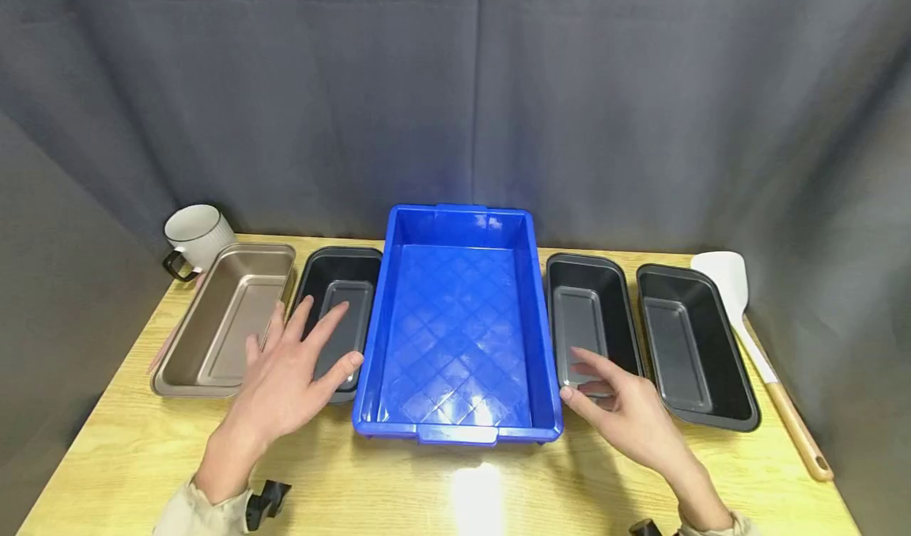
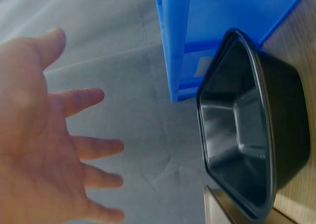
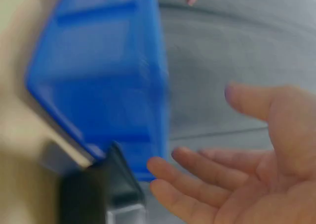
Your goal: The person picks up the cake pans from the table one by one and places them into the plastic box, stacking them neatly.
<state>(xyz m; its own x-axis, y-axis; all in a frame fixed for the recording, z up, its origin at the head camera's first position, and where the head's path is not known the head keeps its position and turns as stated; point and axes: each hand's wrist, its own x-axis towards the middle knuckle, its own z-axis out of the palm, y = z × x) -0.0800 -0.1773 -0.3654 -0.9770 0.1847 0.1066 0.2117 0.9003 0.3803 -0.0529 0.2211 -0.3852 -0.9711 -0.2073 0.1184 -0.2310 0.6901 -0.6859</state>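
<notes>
Blue plastic tray (image 1: 459,322): parked between the two hands on the wooden table (image 1: 398,488), long axis run from 12 to 6 o'clock as seen from the head camera.
Left hand (image 1: 285,378): fanned out wide, fingers and thumb nearly straight, nothing gripped. From it the tray is found between 2 and 3 o'clock, and the left black loaf pan (image 1: 356,283) between 1 and 2, partly hidden by the fingers; in the left wrist view a clear gap is seen between hand and pan.
Right hand (image 1: 629,421): pretty relaxed, fingers slightly bent, nothing gripped either. The tray is found around 10 o'clock, the right black loaf pan (image 1: 587,315) just shy of 12.
Nearer hand: basically a tie; each thumb tip is seen right by a long rim of the tray (actual touching can't be told, the right wrist shot being badly blurred).
Tray looks: glossy, shallow, floor embossed with a diamond pattern, glare caught toward 6 o'clock.
Outer stuff: at 9 o'clock from the tray, a champagne-coloured loaf pan (image 1: 238,322) with a white mug (image 1: 201,235) behind; at 3, the rightmost black loaf pan (image 1: 676,346), flanked by a wooden-handled spatula (image 1: 756,352).
</notes>
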